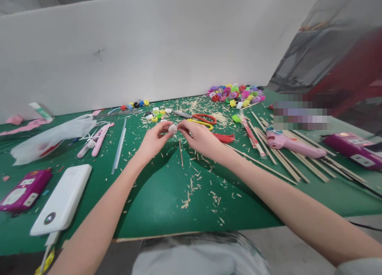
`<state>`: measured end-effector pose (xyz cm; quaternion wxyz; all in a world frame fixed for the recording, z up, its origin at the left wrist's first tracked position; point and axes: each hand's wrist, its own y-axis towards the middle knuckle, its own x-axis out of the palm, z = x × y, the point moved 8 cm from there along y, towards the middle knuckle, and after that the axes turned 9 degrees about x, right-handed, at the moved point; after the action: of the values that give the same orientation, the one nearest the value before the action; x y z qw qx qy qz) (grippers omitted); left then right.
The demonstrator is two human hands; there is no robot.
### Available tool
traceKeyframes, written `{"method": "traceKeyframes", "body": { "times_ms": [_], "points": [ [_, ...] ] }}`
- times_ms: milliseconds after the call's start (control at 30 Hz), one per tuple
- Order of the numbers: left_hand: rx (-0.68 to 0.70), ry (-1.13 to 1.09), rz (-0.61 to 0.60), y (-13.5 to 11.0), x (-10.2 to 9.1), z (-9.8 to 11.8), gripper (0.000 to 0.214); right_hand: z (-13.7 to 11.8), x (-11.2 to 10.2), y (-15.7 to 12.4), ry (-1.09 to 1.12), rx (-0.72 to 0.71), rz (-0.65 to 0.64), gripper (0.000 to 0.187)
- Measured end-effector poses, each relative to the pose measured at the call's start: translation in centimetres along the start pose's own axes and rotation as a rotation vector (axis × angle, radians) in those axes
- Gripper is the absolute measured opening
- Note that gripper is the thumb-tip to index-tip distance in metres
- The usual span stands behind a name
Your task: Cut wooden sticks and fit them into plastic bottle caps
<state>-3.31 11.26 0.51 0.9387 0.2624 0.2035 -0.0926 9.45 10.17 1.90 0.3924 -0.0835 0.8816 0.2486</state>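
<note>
My left hand [155, 139] pinches a small whitish round bottle cap [172, 128] between thumb and fingertips. Close beside it, my right hand [197, 138] is closed with its fingertips together at the cap's right side; what they hold, if anything, is hidden. Below the hands is a thin brown stick [181, 153], pointing toward me. Behind them lie scissors with red handles [204, 118] and a yellow-handled pair [205, 125], partly covered by my right hand. A red handle [224, 138] shows by my right wrist. Several white, yellow and green caps [158, 114] sit beyond my left hand.
Wood shavings litter the green table [155, 211]. Rightward are a pile of colourful caps [235, 94], wooden sticks [286, 163] and a pink glue gun [295, 146]. A plastic bag [53, 138], glue sticks [119, 146] and white power bank [62, 199] lie left. A white panel [149, 48] stands behind.
</note>
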Motion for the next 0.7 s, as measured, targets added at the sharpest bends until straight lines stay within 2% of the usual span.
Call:
{"method": "traceKeyframes", "body": {
  "times_ms": [167, 467, 700],
  "points": [
    [0.014, -0.121, -0.009, 0.2, 0.3, -0.6, 0.035, 0.5, 0.0, 0.2, 0.014, -0.020, 0.041, 0.018],
    [0.011, -0.062, 0.030, 0.0, -0.1, -0.2, 0.025, 0.6, 0.0, 0.3, 0.131, -0.038, 0.023, 0.016],
    [-0.110, -0.366, 0.060, -0.3, 1.0, -1.2, 0.030, 1.2, 0.5, 0.4, 0.344, 0.078, 0.013, 0.013]
  ]
}}
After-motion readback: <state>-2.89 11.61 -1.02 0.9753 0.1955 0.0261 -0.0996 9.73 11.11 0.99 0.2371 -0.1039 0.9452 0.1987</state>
